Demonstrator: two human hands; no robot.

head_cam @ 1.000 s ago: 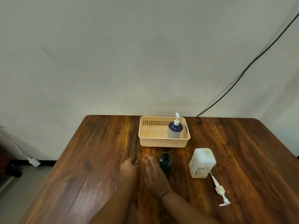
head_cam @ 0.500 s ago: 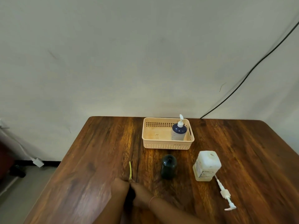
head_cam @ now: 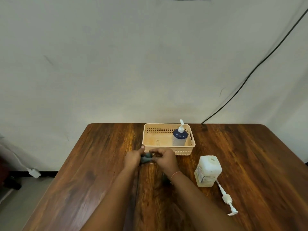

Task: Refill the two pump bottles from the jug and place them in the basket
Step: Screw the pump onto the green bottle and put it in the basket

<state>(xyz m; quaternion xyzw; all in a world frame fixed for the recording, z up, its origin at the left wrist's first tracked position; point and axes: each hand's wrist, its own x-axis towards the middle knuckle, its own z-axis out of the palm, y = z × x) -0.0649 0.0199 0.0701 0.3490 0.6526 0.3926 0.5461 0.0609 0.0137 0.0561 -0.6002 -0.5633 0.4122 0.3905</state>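
Note:
Both my hands meet in front of the beige basket (head_cam: 166,126). My left hand (head_cam: 132,158) and my right hand (head_cam: 164,158) pinch a small dark grey object (head_cam: 146,158) between them; its shape is blurred. A dark blue pump bottle (head_cam: 179,138) with a white pump stands upright in the basket's right half. The dark bottle (head_cam: 164,178) on the table is mostly hidden under my right wrist. To the right stands the white square jug (head_cam: 208,171), its top opening uncovered.
A loose white pump with its tube (head_cam: 227,198) lies on the wooden table (head_cam: 250,155) just in front of the jug. A black cable (head_cam: 250,75) runs down the wall to the table's far edge. A white plug (head_cam: 34,172) lies on the floor at the left.
My hands moved from the near part of the table forward to just in front of the basket. The thin yellow strip seen near them earlier is out of sight.

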